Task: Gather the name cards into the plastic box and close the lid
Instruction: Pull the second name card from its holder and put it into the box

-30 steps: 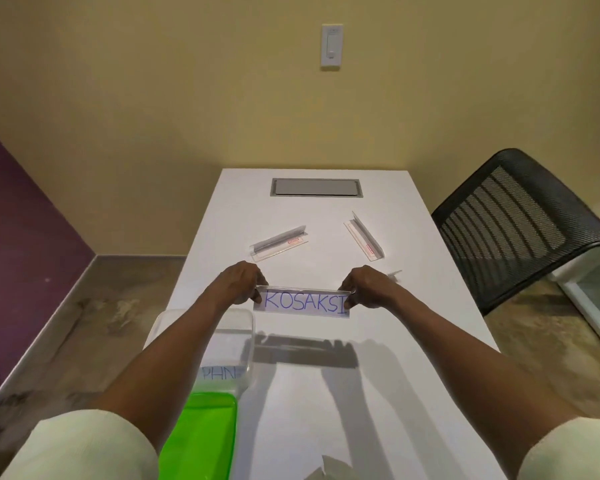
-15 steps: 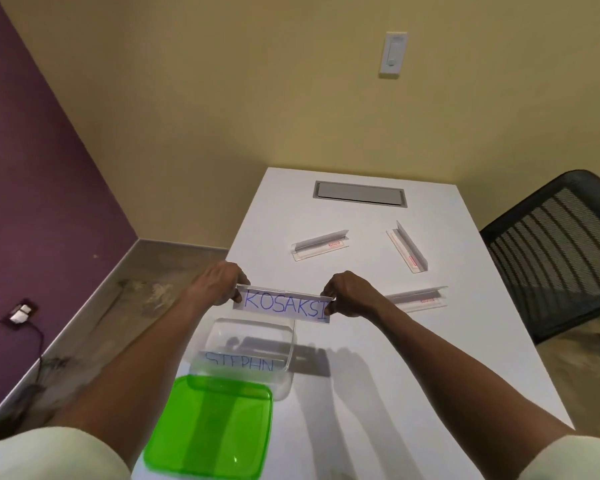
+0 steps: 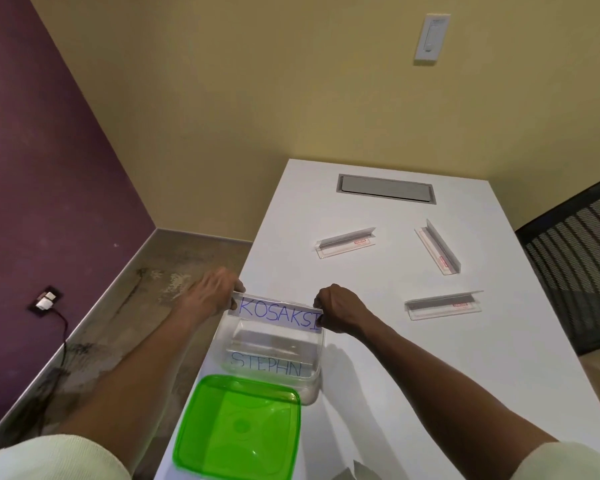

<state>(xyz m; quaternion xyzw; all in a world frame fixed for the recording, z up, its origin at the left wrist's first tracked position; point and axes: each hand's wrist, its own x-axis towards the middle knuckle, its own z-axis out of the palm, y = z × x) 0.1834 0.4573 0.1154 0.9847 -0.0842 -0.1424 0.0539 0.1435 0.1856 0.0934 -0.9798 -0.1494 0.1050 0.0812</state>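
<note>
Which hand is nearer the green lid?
Left, narrowly. The left hand grips the KOSAKSI card's end beyond the green lid; the right hand grips the other end, further right.

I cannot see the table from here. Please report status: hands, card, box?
Left hand and right hand pinch KOSAKSI card by its ends, above open plastic box. STEPHN card inside. Green lid off. Nothing blocking.
</note>
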